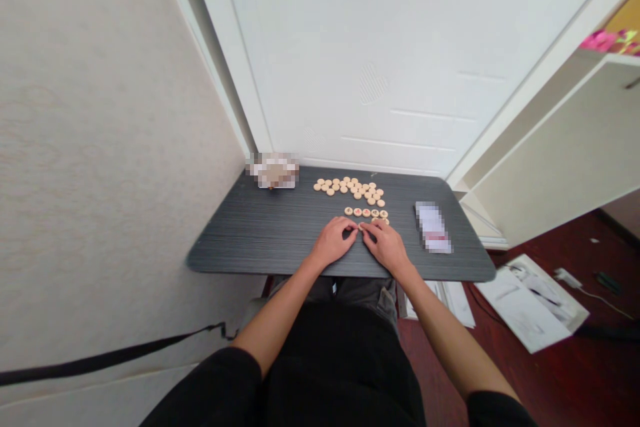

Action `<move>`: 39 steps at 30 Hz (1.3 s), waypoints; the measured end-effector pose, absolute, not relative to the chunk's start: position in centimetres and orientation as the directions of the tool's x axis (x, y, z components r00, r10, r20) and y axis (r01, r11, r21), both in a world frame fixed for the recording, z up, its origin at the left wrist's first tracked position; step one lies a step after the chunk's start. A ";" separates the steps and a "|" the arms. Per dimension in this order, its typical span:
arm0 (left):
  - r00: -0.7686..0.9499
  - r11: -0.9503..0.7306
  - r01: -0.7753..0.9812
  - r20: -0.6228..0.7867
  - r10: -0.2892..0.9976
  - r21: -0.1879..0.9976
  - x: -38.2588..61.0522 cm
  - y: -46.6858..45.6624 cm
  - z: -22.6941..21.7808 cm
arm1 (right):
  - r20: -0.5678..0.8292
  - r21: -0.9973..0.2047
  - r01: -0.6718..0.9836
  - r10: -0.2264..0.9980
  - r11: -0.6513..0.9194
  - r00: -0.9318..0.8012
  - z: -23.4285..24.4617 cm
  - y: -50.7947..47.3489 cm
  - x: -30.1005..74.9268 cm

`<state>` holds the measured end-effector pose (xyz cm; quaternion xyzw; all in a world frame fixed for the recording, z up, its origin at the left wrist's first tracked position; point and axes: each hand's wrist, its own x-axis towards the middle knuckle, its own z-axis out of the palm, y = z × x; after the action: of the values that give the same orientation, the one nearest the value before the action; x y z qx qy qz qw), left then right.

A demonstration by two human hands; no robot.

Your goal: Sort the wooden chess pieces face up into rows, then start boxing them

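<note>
Both hands meet low over the table, fingertips close together around one round wooden Chinese chess piece (pixel 361 227). My left hand (pixel 336 241) pinches at its left side with thumb and forefinger. From the right, my right hand (pixel 387 246) has its fingers closed on the same piece and partly hides it. Just beyond the fingers lies a short row of face-up pieces (pixel 367 213), marked in red or black. A second, shorter row (pixel 384 221) is partly covered by my right hand. Farther back, a loose group of plain-faced pieces (pixel 354 189) spreads across the table.
The dark wood-grain table (pixel 260 240) stands against a white panelled door (pixel 350 47). A blurred-out packet (pixel 274 172) is at its back left and a blurred phone-like rectangle (pixel 433 227) at its right. An open white box (pixel 533 303) lies on the floor.
</note>
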<state>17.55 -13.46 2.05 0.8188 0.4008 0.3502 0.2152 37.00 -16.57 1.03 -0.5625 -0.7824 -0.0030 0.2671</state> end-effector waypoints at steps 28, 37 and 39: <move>0.556 -0.660 0.568 0.362 0.748 0.491 17.8 -14.7 3.2 | 0.489 -0.322 0.941 0.870 0.105 0.071 0.6 -16.7 37.1; 0.560 -0.674 0.564 0.379 0.737 0.477 17.8 -14.7 3.2 | 0.497 -0.312 0.945 0.865 0.104 0.069 0.6 -16.7 37.1; 0.557 -0.672 0.565 0.380 0.738 0.478 17.9 -14.7 3.2 | 0.502 -0.307 0.946 0.862 0.099 0.073 0.5 -16.7 37.1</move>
<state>17.87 -14.68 3.17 0.8691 0.3749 0.2845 0.1524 37.14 -16.65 0.53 -0.6674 -0.6773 -0.0704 0.3016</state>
